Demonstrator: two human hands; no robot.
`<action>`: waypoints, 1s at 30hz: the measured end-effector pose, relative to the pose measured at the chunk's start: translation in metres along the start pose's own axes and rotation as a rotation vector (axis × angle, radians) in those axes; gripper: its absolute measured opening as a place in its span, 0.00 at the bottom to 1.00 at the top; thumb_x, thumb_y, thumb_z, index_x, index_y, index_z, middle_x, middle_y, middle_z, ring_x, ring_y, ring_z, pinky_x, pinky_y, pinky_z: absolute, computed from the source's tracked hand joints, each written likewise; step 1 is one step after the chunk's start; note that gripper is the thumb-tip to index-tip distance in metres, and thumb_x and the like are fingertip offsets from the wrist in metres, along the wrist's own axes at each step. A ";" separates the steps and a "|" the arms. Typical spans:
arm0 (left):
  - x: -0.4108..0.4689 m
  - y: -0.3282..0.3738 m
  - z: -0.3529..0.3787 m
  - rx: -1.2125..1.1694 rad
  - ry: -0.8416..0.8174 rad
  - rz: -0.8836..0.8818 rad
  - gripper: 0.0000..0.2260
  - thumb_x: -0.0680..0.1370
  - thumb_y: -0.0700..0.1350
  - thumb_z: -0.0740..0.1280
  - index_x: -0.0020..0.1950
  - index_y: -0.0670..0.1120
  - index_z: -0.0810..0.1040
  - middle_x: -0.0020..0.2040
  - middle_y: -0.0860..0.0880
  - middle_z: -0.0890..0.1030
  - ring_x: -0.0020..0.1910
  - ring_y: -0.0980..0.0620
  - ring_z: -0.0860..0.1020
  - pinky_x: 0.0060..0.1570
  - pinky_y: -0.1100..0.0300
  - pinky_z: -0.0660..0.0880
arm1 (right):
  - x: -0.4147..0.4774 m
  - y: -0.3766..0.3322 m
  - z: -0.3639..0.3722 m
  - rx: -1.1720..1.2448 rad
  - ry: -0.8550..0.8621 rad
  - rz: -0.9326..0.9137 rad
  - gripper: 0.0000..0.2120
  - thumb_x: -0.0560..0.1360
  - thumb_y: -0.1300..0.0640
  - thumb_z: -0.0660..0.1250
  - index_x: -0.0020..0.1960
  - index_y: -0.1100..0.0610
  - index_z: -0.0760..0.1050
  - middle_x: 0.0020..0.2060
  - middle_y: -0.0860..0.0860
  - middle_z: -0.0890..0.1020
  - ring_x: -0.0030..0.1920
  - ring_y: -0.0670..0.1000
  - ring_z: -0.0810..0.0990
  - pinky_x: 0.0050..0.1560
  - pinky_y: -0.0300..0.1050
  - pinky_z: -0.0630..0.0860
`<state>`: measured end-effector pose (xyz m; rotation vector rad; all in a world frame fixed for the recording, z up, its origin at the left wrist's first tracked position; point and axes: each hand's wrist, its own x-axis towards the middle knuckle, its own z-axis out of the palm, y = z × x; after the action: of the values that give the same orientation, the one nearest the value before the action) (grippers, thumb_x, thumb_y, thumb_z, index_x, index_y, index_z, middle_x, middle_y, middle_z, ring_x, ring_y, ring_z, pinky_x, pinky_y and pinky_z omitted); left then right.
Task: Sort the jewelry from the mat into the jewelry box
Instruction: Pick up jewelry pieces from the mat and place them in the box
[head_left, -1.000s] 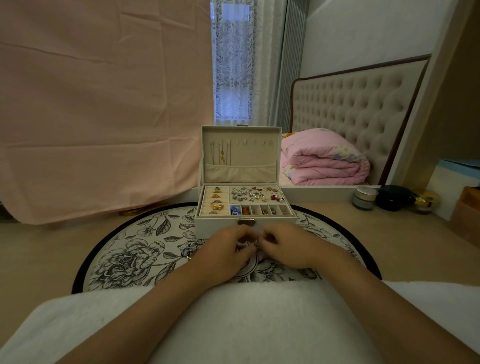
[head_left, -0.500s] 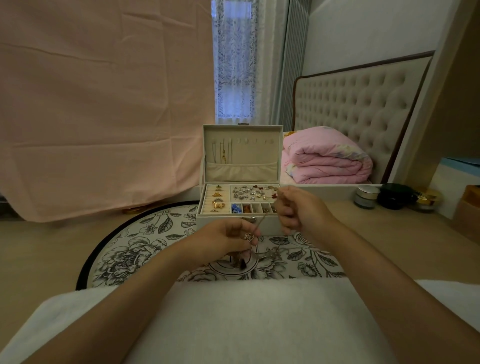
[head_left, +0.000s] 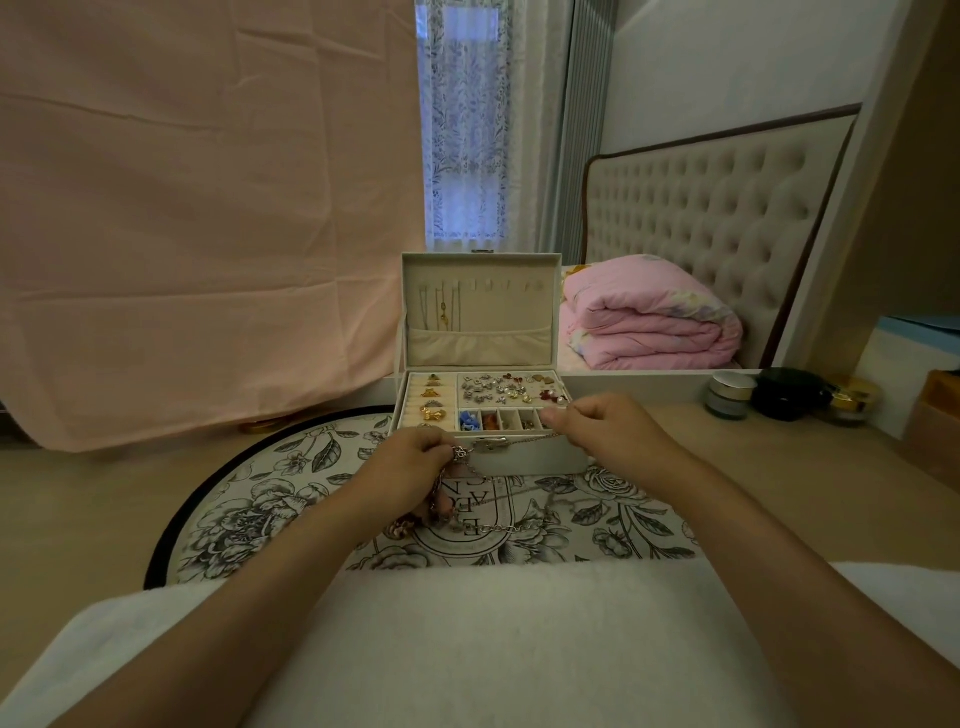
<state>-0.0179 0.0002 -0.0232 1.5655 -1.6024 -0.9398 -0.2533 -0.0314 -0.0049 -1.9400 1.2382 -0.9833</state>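
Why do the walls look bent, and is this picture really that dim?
Head view: the wide-angle lens bows the tufted beige headboard and wall edges; light is dim, the lace-curtained window the brightest patch; the thin silver chain held between the left hand and right hand reads faint, the open white jewelry box fairly sharp.

Pink hanging cloth (head_left: 182, 234) at ten o'clock, lace curtain (head_left: 462, 130) at twelve, tufted headboard (head_left: 727, 218) and folded pink quilt (head_left: 649, 322) at two, three cosmetic jars (head_left: 787, 393) at three, white towel (head_left: 493, 649) at six.
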 end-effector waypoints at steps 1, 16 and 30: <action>0.001 0.000 -0.001 -0.012 0.023 -0.008 0.09 0.84 0.40 0.58 0.52 0.43 0.78 0.37 0.47 0.80 0.20 0.56 0.75 0.20 0.65 0.68 | 0.000 0.001 -0.001 -0.023 -0.005 -0.003 0.22 0.78 0.45 0.68 0.34 0.58 0.69 0.31 0.55 0.64 0.27 0.46 0.62 0.27 0.26 0.64; -0.002 0.006 0.010 -0.491 -0.081 -0.104 0.10 0.86 0.41 0.54 0.58 0.40 0.73 0.38 0.43 0.84 0.33 0.45 0.82 0.31 0.56 0.79 | -0.001 0.005 0.007 -0.733 -0.202 0.136 0.05 0.77 0.52 0.70 0.47 0.54 0.81 0.45 0.49 0.82 0.44 0.46 0.79 0.44 0.42 0.77; 0.000 0.004 0.012 -0.407 -0.044 -0.076 0.08 0.84 0.42 0.58 0.58 0.40 0.74 0.38 0.45 0.83 0.36 0.49 0.83 0.28 0.58 0.76 | 0.002 -0.002 0.034 -0.159 -0.258 0.047 0.10 0.79 0.56 0.69 0.58 0.47 0.84 0.33 0.48 0.83 0.29 0.41 0.75 0.35 0.40 0.73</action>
<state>-0.0297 0.0010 -0.0256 1.3333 -1.2852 -1.2595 -0.2235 -0.0285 -0.0207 -2.0725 1.2366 -0.6032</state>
